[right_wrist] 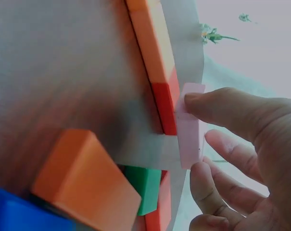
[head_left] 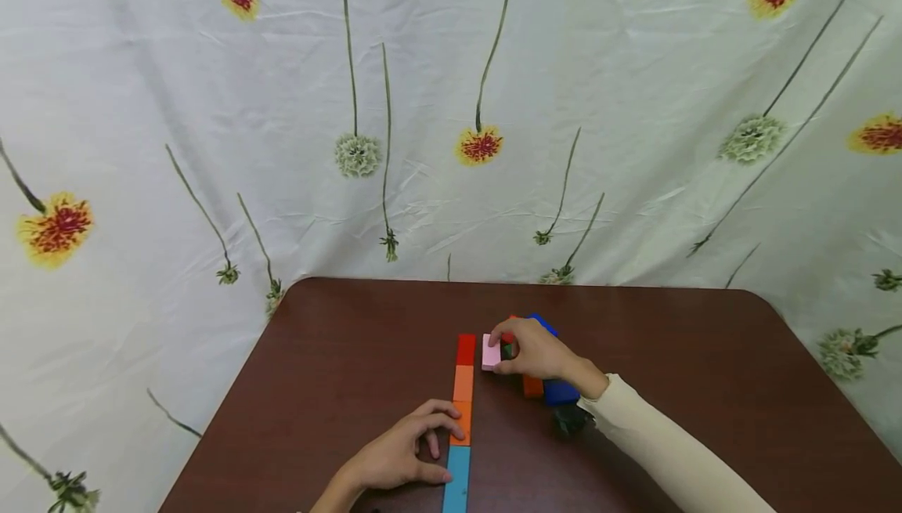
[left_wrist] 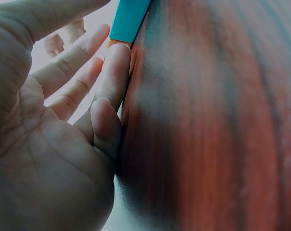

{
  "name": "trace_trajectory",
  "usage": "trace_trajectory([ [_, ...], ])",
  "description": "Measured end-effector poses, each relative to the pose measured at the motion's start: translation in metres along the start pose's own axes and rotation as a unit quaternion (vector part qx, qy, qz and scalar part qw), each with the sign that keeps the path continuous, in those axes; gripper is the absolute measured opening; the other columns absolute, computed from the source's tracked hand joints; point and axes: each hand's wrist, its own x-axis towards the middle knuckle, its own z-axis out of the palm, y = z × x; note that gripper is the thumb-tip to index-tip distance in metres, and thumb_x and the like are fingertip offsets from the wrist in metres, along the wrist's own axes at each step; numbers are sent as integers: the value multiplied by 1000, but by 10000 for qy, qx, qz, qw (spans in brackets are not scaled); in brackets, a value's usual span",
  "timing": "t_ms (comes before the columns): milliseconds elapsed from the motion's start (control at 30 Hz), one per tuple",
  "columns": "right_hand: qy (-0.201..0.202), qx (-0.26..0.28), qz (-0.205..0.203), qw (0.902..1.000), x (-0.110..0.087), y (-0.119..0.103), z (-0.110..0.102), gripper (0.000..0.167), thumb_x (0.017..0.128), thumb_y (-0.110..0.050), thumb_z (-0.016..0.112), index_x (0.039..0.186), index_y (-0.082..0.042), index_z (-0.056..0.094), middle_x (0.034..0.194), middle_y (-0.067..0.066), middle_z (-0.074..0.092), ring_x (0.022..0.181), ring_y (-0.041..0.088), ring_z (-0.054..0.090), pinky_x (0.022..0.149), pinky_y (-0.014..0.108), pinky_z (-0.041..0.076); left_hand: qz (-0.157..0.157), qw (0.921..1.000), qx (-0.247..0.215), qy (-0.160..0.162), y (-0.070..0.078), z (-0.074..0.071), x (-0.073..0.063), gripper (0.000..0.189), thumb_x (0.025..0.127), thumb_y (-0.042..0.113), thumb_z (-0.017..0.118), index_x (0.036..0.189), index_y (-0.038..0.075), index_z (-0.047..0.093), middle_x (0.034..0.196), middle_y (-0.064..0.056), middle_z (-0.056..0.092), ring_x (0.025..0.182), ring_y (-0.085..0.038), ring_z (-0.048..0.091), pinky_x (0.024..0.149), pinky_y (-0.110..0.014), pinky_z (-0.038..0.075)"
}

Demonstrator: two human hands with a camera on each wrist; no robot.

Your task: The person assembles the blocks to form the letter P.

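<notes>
**Pink block comes to the head of a coloured row**

A white cloth backdrop printed with long-stemmed flowers (head_left: 423,106) hangs behind a dark brown wooden table with rounded corners (head_left: 317,356). Down its middle runs a straight row of flat rectangular blocks (head_left: 461,419) — red at the far end, then two orange, then a turquoise one nearest the person. To the right of the row sits a loose heap of spare blocks (head_left: 546,388), blue, orange, red and green, partly hidden by the person's cream-sleeved arm.

The left hand (head_left: 402,450) rests on the table against the row's left edge, fingers loosely bent and a little apart; the left wrist view shows fingertips touching the side of an orange block where it meets the turquoise one, steadying rather than gripping.

The right hand (head_left: 535,350) pinches a small pale pink rectangular block (head_left: 491,352) between thumb and fingertips. The pink block stands just beside the red end block (right_wrist: 164,108) on its right side; whether it rests on the table cannot be told.

The step in hand appears to be placing — the pink block is brought to the row but not yet in line. The next move would likely call for carrying it past the red block's far end, squaring it flush, then releasing without nudging the row.
</notes>
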Motion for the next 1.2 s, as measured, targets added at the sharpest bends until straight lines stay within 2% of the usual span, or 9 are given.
trace_trajectory([
  [100,157,-64,128,9998,9,2,-4,33,81,-20,84,109,-8,70,72,5,58,50,6,44,51,22,40,-33,10000,5,18,0,0,1,34,88,19,78,119,18,65,146,-7,42,83,-13,54,71,-22,46],
  [367,327,-33,428,9985,28,7,-5,33,83,-22,83,109,-7,70,100,7,68,56,7,52,55,24,46,-93,9999,-33,39,2,0,1,34,87,17,79,118,19,65,145,-6,43,83,-13,54,71,-22,46],
  [633,397,253,670,9966,44,5,-4,29,84,-16,82,108,-6,70,74,3,65,52,10,54,52,25,47,-77,10000,6,24,3,0,1,34,87,18,79,118,18,65,145,-6,43,82,-10,54,71,-21,46],
  [867,510,156,751,9957,56,2,-2,28,83,-15,82,107,-5,71,77,5,65,55,11,53,55,26,47,-2,9999,102,34,4,-1,0,34,88,19,79,119,17,65,145,-7,43,82,-9,54,72,-22,47],
  [1200,282,34,920,9954,70,1,6,30,84,-15,82,111,-5,72,82,5,67,62,12,53,60,25,46,-70,10000,-35,25,4,1,-3,34,88,18,79,119,16,65,145,-8,43,81,-8,53,72,-21,47],
])
